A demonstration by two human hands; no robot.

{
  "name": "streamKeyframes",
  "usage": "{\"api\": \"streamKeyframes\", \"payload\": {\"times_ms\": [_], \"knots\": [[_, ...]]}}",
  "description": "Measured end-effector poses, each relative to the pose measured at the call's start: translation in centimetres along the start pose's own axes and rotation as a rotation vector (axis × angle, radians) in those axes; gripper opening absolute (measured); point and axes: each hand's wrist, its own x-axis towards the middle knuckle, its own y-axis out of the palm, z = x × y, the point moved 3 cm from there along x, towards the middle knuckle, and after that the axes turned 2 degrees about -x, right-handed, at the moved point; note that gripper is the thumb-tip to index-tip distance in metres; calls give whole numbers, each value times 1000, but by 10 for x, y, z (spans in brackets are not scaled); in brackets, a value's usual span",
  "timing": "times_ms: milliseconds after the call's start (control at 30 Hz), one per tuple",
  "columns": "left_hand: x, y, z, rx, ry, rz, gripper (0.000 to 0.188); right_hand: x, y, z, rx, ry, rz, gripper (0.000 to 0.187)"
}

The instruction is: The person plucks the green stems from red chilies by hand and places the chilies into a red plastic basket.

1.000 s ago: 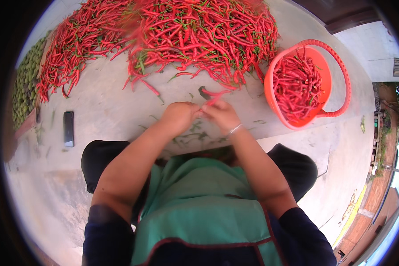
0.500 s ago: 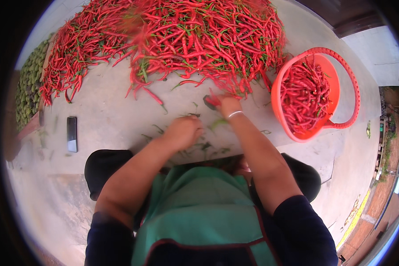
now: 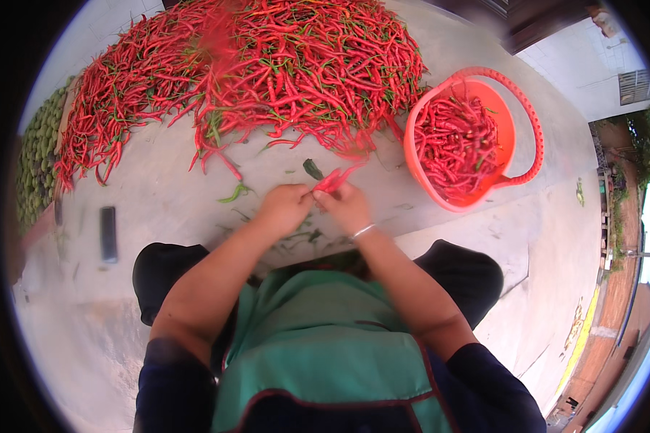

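A few red chili peppers [image 3: 331, 180] are held in my right hand [image 3: 349, 211], their tips pointing away to the upper right. My left hand [image 3: 284, 208] is closed, its fingertips pinched at the near end of these peppers, right beside the right fingers. The stems themselves are hidden by the fingers. Just beyond the hands lies a dark green leaf [image 3: 313, 169] on the concrete floor. Green stem bits [image 3: 296, 240] are scattered below my hands, and a green piece [image 3: 235, 192] lies to their left.
A big heap of red chilies [image 3: 296, 65] spreads across the far side. To the right stands an orange-red basket [image 3: 508, 119] with a raised handle, holding chilies. A phone [image 3: 108, 234] lies on the floor at left, near a pile of green produce [image 3: 40, 155].
My right hand has come back from the edge of the heap with chilies and met my left hand. The view has shifted, so the basket appears further left.
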Motion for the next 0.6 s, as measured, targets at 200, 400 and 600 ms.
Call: {"api": "streamKeyframes", "payload": {"times_ms": [200, 400, 600], "knots": [[-6, 10, -8, 177, 85, 173, 24, 19, -104, 48, 104, -265, -382, 14], [-9, 15, 7, 313, 66, 298, 37, 62, -137, 31, 145, -69, -327, 51], [-4, -1, 16, 309, 34, 276, 34, 135, -40, -40, -1109, 85, -161, 62]]}}
